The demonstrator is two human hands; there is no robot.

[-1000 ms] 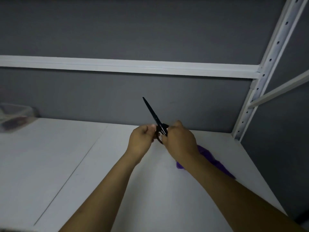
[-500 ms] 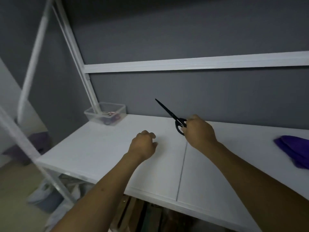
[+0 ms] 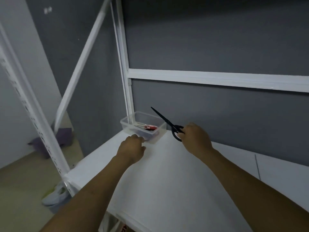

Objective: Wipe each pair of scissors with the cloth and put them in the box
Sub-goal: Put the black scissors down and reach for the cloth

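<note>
In right hand (image 3: pixel 195 139), scissors (image 3: pixel 167 123) up-left.

One pair of slim black scissors (image 3: pixel 168 124) sits in the right hand (image 3: pixel 195 139). One clear plastic box (image 3: pixel 127 126) stands just beyond the left hand (image 3: pixel 132 148). One red-handled pair (image 3: pixel 151 127) shows inside it; the rest there is too blurred to count. One white tabletop (image 3: pixel 167 181).

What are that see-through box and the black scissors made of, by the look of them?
The clear rectangular box looks like thin glossy plastic: dark contents show through its front wall. The black scissors in the right hand are matt black all over; the slim blades are probably coated metal, the loops plastic, but the look leaves that open.
</note>
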